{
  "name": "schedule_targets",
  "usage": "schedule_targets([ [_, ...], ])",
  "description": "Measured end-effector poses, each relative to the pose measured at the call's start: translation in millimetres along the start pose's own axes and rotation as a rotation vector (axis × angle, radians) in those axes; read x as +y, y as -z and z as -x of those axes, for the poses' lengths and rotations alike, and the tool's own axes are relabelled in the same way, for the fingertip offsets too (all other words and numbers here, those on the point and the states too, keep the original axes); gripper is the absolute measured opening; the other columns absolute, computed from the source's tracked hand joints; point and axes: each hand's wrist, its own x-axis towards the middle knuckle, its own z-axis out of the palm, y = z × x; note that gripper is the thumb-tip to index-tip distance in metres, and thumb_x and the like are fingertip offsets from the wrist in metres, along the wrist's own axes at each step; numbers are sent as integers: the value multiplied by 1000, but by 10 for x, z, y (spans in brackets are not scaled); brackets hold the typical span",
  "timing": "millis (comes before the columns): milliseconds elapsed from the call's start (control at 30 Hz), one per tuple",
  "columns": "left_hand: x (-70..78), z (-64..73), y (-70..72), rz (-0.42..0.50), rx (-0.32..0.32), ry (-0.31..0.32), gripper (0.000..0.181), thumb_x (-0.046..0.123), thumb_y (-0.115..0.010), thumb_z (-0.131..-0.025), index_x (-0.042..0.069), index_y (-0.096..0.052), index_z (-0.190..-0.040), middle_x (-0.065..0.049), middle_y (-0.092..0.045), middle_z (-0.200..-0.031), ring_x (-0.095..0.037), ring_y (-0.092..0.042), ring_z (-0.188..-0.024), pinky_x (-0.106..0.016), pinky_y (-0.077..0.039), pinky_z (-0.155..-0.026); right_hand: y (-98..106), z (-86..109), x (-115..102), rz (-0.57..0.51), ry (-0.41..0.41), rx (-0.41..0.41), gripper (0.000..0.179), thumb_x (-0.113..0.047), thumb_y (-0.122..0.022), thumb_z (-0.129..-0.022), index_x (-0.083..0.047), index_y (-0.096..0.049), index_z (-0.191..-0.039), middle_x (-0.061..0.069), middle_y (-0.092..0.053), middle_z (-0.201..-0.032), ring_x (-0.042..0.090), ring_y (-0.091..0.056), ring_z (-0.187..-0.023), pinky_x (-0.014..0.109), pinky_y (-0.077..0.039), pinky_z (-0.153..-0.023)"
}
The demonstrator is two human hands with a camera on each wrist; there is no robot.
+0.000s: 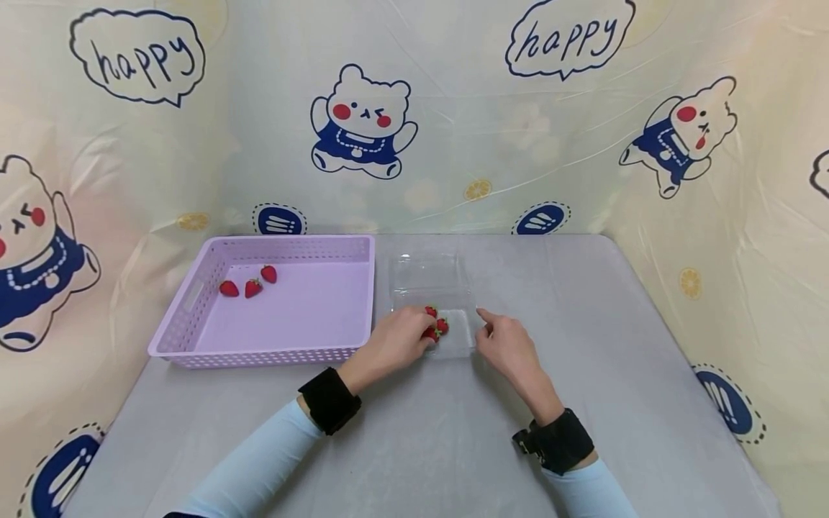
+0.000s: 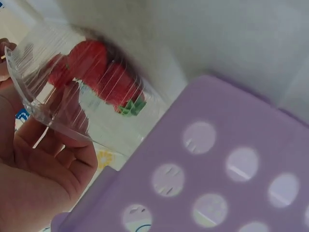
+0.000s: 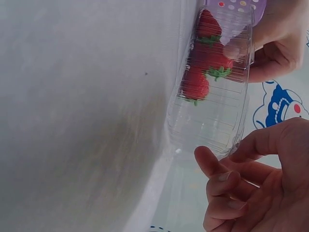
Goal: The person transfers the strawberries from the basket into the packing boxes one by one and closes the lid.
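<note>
A clear plastic box (image 1: 460, 332) stands on the table, its lid (image 1: 426, 273) folded back behind it. My left hand (image 1: 396, 338) reaches over the box's left side, thumb and fingers on a red strawberry (image 1: 431, 334) with a green leafy top. Other strawberries (image 3: 195, 84) lie beside it in the box, seen through the ribbed wall in both wrist views. At the box's right end is my right hand (image 1: 512, 349); its index finger and thumb are right at the wall and rim, the other fingers loosely bent in the right wrist view.
Left of the box sits a purple basket (image 1: 373, 288) with perforated walls. Three strawberries (image 1: 252, 288) lie in its back left part. A grey cloth (image 1: 414, 446) covers the table, and a printed curtain (image 1: 466, 137) hangs behind and at both sides.
</note>
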Motion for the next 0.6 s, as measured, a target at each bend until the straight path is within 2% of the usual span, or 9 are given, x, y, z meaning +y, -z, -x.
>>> schedule_targets([
  [200, -5, -56, -13, -47, -38, -21, 7, 13, -85, -89, 16, -80, -91, 4, -67, -87, -15, -65, -82, -33, -55, -70, -1, 1, 2, -6, -3, 5, 52, -4, -53, -93, -2, -64, -143, 2, -60, -68, 11, -35, -47, 29, -28, -47],
  [600, 1, -89, -41, -93, -97, -4, 9, 16, -88, -87, 15, -83, -95, 3, -66, -87, -16, -65, -84, -35, -56, -71, -8, -2, 7, -12, -8, 5, 51, -5, -52, -94, -3, -64, -144, 2, -57, -65, 11, -33, -47, 29, -28, -47],
])
